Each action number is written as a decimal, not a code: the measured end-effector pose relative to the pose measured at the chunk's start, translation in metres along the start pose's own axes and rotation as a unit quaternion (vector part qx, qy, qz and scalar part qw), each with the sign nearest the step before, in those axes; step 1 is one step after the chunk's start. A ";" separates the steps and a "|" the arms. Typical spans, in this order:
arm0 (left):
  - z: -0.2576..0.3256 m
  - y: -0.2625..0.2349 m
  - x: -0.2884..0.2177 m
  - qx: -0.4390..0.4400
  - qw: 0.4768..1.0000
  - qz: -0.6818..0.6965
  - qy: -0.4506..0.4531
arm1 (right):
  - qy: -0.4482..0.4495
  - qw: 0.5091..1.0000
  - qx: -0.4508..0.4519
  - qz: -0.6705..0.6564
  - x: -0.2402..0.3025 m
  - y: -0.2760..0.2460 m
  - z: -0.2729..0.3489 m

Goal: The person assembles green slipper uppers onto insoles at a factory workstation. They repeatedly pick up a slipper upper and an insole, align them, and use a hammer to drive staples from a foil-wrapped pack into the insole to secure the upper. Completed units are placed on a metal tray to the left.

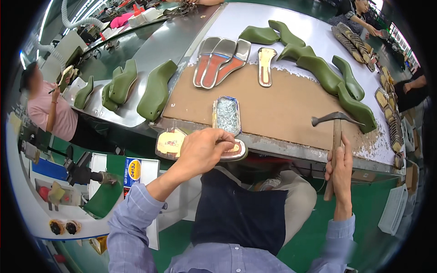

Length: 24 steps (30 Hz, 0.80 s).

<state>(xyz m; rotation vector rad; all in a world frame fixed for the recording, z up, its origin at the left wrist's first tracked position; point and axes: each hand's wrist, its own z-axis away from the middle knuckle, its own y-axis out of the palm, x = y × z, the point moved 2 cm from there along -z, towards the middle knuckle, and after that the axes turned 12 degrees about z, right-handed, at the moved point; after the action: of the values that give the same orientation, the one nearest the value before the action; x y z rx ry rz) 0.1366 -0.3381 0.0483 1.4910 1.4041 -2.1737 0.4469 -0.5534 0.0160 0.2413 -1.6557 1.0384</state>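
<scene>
My right hand is closed around the wooden handle of a hammer, its dark metal head up above the table's front edge. My left hand is over an insole, its thumb and fingertips pinched together; anything between them is too small to make out. The insole's pale yellow end shows left of the hand, and a brown-and-cream part with a light rim shows to the right. The hand hides its middle and whatever supports it. Just beyond the fingers, a tray of small metal nails sits at the table's edge.
Metal-rimmed sole-shaped plates and a single pale insole lie on the brown-and-white tabletop. Several green shoe lasts curve along the right; more stand left. Stacked soles line the far right edge. Other people work at left and far right.
</scene>
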 end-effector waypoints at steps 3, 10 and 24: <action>-0.002 0.002 -0.001 -0.001 1.000 -0.009 -0.004 | 0.022 0.988 0.021 -0.153 0.039 0.008 0.031; 0.000 0.007 0.000 -0.022 0.995 -0.011 0.101 | -0.100 0.979 0.171 0.050 0.054 0.032 0.069; 0.002 0.006 -0.003 -0.044 0.995 -0.030 0.087 | -0.343 0.928 0.104 0.106 0.125 0.070 0.062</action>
<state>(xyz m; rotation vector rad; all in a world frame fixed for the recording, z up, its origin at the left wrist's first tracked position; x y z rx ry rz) 0.1401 -0.3440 0.0473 1.6601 1.5956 -2.0287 0.3142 -0.5142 0.0891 0.6327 -2.2299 1.3970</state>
